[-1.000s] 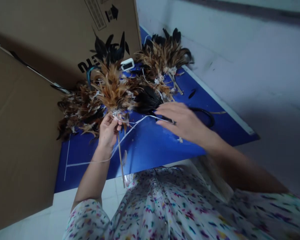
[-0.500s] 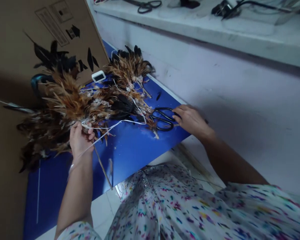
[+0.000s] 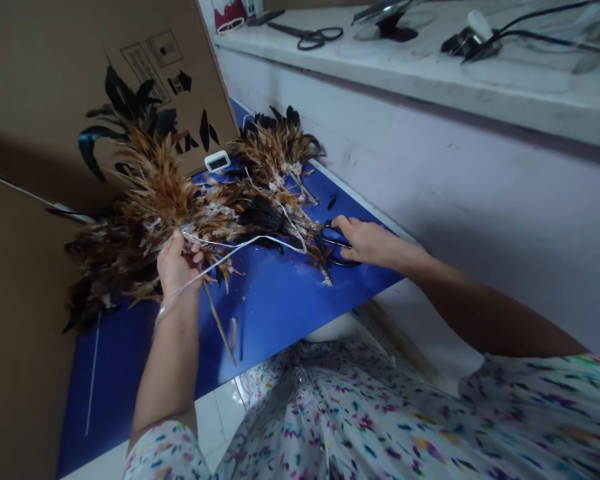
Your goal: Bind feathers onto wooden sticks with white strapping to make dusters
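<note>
My left hand (image 3: 177, 267) is closed round the neck of a feather duster (image 3: 163, 180) with brown and black feathers. Its thin stick (image 3: 219, 325) slants down toward me below the hand. A white string (image 3: 233, 253) runs from the bound neck and loops over the blue table; a strand passes round my left wrist. At the right, my right hand (image 3: 367, 241) has its fingers closed on the black handles of a pair of scissors (image 3: 333, 240). The scissors' blades are hidden among feathers.
Another feather bundle (image 3: 275, 143) and loose feathers lie on the blue table (image 3: 280, 307). A small white device (image 3: 217, 161) is beside a tall cardboard box (image 3: 145, 33). On the white ledge (image 3: 360, 60) lie more scissors (image 3: 315, 37) and cables (image 3: 535, 41).
The camera view has shifted, so the scene sits farther right. My right hand has moved from the edge of the scissors' handles to over them, gripping. My left hand still holds the duster.
</note>
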`<state>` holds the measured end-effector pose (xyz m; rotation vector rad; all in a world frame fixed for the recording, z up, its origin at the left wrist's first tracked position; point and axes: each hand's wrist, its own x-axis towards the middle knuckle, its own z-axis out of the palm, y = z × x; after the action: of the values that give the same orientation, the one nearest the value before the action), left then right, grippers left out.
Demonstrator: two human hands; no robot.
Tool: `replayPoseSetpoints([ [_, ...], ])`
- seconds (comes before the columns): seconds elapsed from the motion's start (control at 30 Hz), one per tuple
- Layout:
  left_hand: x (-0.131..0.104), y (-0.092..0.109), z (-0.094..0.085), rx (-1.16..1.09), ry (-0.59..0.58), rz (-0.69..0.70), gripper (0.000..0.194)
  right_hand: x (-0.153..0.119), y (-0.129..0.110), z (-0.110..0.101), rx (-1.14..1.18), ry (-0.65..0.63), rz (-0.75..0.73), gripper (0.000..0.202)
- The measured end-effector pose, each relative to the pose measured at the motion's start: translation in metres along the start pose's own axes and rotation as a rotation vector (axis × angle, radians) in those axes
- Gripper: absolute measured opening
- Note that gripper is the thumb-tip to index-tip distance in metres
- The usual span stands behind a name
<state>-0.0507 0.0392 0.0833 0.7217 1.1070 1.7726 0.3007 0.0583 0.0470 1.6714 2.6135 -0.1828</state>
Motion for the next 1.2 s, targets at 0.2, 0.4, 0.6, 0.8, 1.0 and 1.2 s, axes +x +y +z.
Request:
replayPoseSetpoints([
  [0.2,0.002,0.002,-0.003,-0.032,0.046,0.04,0.023,0.011,-0.005,-0.019,0.032,0.071,0.034,0.052],
  [0.4,0.001,-0.004,0.0,-0.061,0.083,-0.017,0.02,0.022,-0.023,-0.064,-0.07,0.187,0.06,0.044],
  [0.6,-0.002,-0.017,0.007,-0.055,0.079,-0.171,0.023,0.02,-0.008,-0.065,0.05,0.487,0.067,0.057],
  [0.8,-0.008,-0.024,0.011,-0.073,0.011,-0.217,0.019,0.029,-0.018,-0.026,0.401,0.566,-0.256,0.051],
  [1.0,-0.02,-0.019,0.014,-0.061,-0.083,-0.295,0.017,0.037,-0.043,0.003,0.522,0.601,-0.412,0.042],
  [1.2,-0.031,-0.015,0.021,-0.062,-0.066,-0.323,0.016,0.034,-0.051,0.009,0.404,0.518,-0.387,0.051],
])
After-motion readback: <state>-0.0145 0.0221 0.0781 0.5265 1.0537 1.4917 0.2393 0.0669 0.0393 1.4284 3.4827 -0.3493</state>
